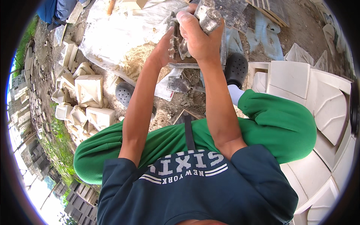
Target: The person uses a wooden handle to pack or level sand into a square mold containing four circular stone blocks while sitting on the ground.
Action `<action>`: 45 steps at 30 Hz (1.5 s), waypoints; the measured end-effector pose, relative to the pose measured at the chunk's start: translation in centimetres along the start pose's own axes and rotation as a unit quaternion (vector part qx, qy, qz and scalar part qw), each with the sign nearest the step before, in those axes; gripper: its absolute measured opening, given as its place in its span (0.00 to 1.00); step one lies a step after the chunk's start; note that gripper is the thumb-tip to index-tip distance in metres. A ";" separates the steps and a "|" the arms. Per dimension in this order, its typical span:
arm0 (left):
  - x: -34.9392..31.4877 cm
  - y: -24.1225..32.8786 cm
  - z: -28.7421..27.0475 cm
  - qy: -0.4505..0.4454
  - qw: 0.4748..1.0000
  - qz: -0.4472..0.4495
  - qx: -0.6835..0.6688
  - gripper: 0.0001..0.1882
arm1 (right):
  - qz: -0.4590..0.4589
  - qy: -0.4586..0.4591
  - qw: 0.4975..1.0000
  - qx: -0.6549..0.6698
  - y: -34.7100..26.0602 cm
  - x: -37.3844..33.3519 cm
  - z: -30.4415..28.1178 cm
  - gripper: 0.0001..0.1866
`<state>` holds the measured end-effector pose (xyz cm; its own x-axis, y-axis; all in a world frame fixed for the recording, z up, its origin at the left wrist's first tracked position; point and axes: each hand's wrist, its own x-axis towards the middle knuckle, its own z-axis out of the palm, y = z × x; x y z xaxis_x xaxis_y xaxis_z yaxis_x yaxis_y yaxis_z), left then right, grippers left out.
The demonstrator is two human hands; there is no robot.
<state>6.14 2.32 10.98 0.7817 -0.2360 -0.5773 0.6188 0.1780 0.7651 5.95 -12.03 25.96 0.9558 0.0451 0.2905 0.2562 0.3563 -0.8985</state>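
My right hand [198, 39] is closed around a grey, cement-crusted tool [208, 15], held upright over a small brown mould frame [175, 42]. Beside it, my left hand [163, 49] presses flat against the frame's left side, fingers wrapped round its edge. The frame rests on a grey board [183, 65] on the ground in front of my knees. What lies inside the frame is hidden by my hands. A trowel [179, 84] lies on the dirt just below the board.
My green-trousered legs and black clogs [236, 68] flank the work spot. White cast blocks [90, 90] are piled at left, and large white curved moulds [322, 105] at right. Sand lies on a white plastic sheet [120, 33]. Another person in blue [56, 9] sits at top left.
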 end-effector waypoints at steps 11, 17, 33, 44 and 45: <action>1.0 -3.8 -2.6 0.326 0.923 0.051 0.197 0.28 | -0.010 0.005 1.000 -0.007 -0.1 -0.2 1.0 0.12; 2.2 -9.2 -0.5 0.373 0.865 0.250 0.223 0.24 | 0.009 0.019 1.000 -0.021 6.5 -0.7 0.1 0.06; 1.0 -10.8 -1.7 0.243 0.838 0.344 0.347 0.33 | 0.021 0.036 0.998 0.047 -0.1 -0.6 0.8 0.03; -0.3 -10.8 -1.5 0.127 0.829 0.209 0.504 0.73 | 0.039 0.058 0.997 0.036 1.3 -1.1 1.7 0.07; -0.2 -10.7 -1.6 0.128 0.830 0.208 0.502 0.73 | 0.018 0.055 0.998 0.031 0.2 -0.7 2.3 0.11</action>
<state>-0.50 1.97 2.47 0.9819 -0.1193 -0.1474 0.0160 -0.7221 0.6916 5.04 -9.88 26.36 0.9753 -0.0415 0.2170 0.2145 0.4134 -0.8849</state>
